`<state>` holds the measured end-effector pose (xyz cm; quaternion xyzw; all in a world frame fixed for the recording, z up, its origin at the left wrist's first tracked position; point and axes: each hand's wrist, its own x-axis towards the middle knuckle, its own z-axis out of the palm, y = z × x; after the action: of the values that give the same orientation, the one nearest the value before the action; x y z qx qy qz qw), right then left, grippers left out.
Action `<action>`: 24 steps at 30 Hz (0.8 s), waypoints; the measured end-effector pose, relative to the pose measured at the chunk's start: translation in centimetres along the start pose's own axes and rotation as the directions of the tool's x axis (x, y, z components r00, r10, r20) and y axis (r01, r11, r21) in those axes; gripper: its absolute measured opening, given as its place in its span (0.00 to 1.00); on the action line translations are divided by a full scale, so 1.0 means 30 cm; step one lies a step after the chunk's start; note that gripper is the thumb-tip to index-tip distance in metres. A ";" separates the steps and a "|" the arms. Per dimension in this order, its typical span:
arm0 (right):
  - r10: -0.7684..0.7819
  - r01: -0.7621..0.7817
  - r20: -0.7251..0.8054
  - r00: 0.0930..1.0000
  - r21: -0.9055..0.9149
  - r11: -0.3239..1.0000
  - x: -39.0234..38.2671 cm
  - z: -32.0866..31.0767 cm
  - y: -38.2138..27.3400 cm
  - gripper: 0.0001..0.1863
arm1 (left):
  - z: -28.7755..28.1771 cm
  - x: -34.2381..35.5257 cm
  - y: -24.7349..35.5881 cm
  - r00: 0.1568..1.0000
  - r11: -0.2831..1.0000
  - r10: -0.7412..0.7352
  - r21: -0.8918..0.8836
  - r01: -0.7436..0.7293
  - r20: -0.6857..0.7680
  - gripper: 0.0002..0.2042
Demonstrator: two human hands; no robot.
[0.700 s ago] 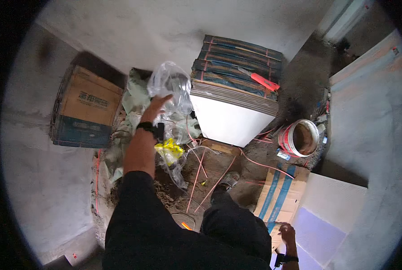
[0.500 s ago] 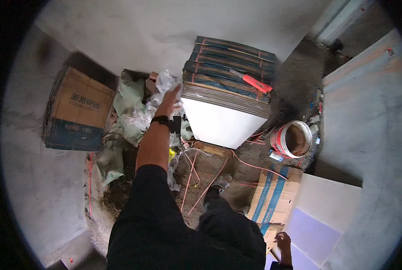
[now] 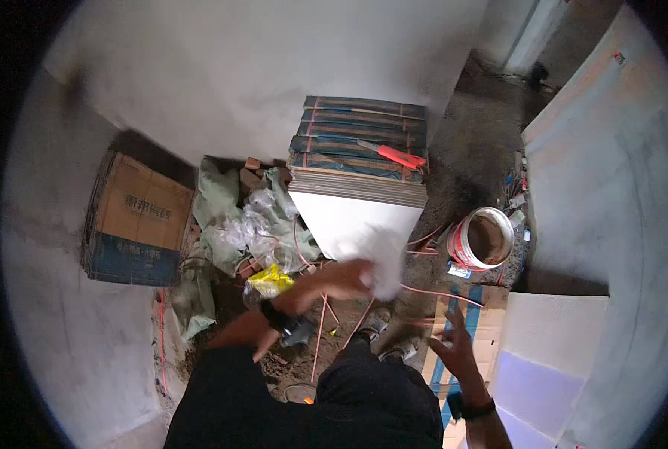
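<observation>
Head view | left hand (image 3: 351, 280) gripped blurred clear plastic (image 3: 388, 268), fingertips indistinct, before tile stack's (image 3: 349, 217) lower edge | right hand (image 3: 457, 350) hung open | red cutter (image 3: 401, 156) lay near stack's front right corner, presumably for reach.

A black sleeve (image 3: 229, 382) at 7 o'clock ends near the elbow in a plain, straight hem; the left forearm below it is bare. Also toward 7 o'clock, the left wrist wears a black band (image 3: 274, 316) with a dark, blocky unit beside it, blurred in its details. At 5 o'clock the right wrist has a matching black strap (image 3: 480, 411), with a small, dark, boxy piece (image 3: 456, 406) on its inner side; that forearm is bare too. Loose black trousers (image 3: 379, 396), softly creased, fill the space just before 6 o'clock. Greyish shoes (image 3: 377, 322), mottled lighter and darker, show toward 5 o'clock.
</observation>
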<state>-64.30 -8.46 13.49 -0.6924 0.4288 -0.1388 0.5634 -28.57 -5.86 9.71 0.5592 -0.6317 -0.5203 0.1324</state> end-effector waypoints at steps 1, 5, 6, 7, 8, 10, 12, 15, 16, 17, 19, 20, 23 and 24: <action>0.058 -0.065 0.044 0.997 0.179 0.982 0.045 0.050 -0.062 0.38 | 0.062 0.005 0.097 0.963 0.964 0.261 -0.071 -0.257 0.066 0.25; 0.025 -0.025 -0.011 1.000 -0.028 0.999 0.107 0.095 -0.134 0.27 | 0.173 0.056 0.299 0.938 0.938 0.345 -0.020 -0.346 -0.011 0.19; -0.069 0.068 -0.027 0.997 -0.032 0.997 0.081 0.060 -0.129 0.27 | 0.186 0.070 0.326 0.952 0.952 0.304 -0.037 -0.305 -0.021 0.17; 0.114 -0.117 0.022 0.993 0.200 0.973 0.050 0.026 -0.122 0.23 | 0.167 0.077 0.330 0.985 0.984 0.174 0.031 -0.173 -0.016 0.18; 0.273 -0.296 0.114 0.955 0.412 0.862 0.032 0.005 -0.113 0.19 | 0.192 0.076 0.350 0.984 0.983 0.178 0.049 -0.176 -0.020 0.18; 0.197 -0.258 0.187 0.962 0.401 0.879 0.023 -0.024 -0.103 0.17 | 0.257 0.072 0.389 0.914 0.810 0.021 -0.530 -0.253 -0.405 0.16; 0.150 -0.246 0.260 0.954 0.390 0.887 0.019 -0.037 -0.101 0.14 | 0.338 0.067 0.420 0.946 0.622 0.035 -0.734 -0.274 -0.323 0.18; -0.329 0.312 0.099 0.939 -0.647 0.696 0.041 -0.046 -0.090 0.10 | 0.435 0.116 0.434 0.972 0.008 -0.096 -0.977 0.214 0.213 0.18; -0.288 0.284 0.107 0.952 -0.664 0.692 0.044 -0.046 -0.083 0.10 | 0.439 0.135 0.413 0.980 0.017 -0.065 -0.981 0.192 0.191 0.18; -0.368 0.334 0.093 0.925 -0.660 0.673 0.042 -0.049 -0.074 0.12 | 0.435 0.150 0.383 0.991 0.238 -0.087 -0.964 0.119 0.101 0.18; -0.442 0.394 0.100 0.892 -0.651 0.648 0.042 -0.048 -0.057 0.14 | 0.407 0.145 0.285 0.995 0.432 -0.101 -0.901 0.042 -0.001 0.17; -0.482 0.444 0.081 0.872 -0.546 0.711 0.041 -0.044 -0.051 0.16 | 0.368 0.131 0.209 0.965 0.861 -0.121 -0.508 -0.014 -0.232 0.16; -0.444 0.412 0.025 0.896 -0.423 0.807 0.051 -0.036 -0.035 0.21 | 0.132 0.069 -0.139 0.814 0.988 -0.096 -0.153 0.009 -0.573 0.20; -0.370 0.327 -0.023 0.929 -0.417 0.848 0.055 -0.032 -0.032 0.24 | 0.006 0.033 -0.300 0.717 0.989 -0.134 -0.141 0.050 -0.685 0.21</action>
<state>-63.53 -10.33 14.18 -0.8522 0.3436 -0.1822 0.3499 -23.91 -5.11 1.97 0.7352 -0.4778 -0.3145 0.3638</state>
